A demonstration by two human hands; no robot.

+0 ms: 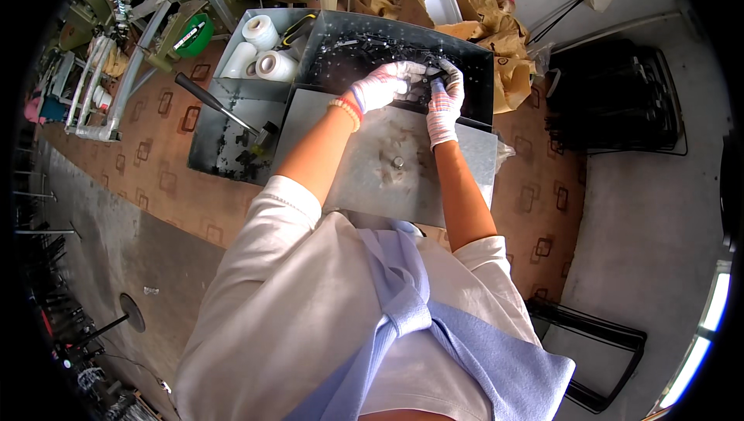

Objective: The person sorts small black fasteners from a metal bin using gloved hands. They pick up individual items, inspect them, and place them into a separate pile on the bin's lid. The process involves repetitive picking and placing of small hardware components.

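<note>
Both hands wear pale gloves and meet over the dark metal bin (pixel 325 29), which holds many small black parts (pixel 372 47). My left hand (pixel 385 84) has its fingers bent round something small that I cannot make out. Close beside it on the right, my right hand (pixel 446 99) curls its fingers round a small black part (pixel 422 86), its kind too small to tell. In front of the bin lies a flat metal plate (pixel 318 130) with a short upright peg (pixel 397 163), below my wrists.
Rolls of white wrap (pixel 277 66) stand in the left compartment. A hammer (pixel 221 105) leans across the tray (pixel 203 142) below them. Crumpled brown paper (pixel 511 72) lies right of the bin. Black frames (pixel 612 99) stand against the right wall; a green bowl (pixel 194 36) sits at far left.
</note>
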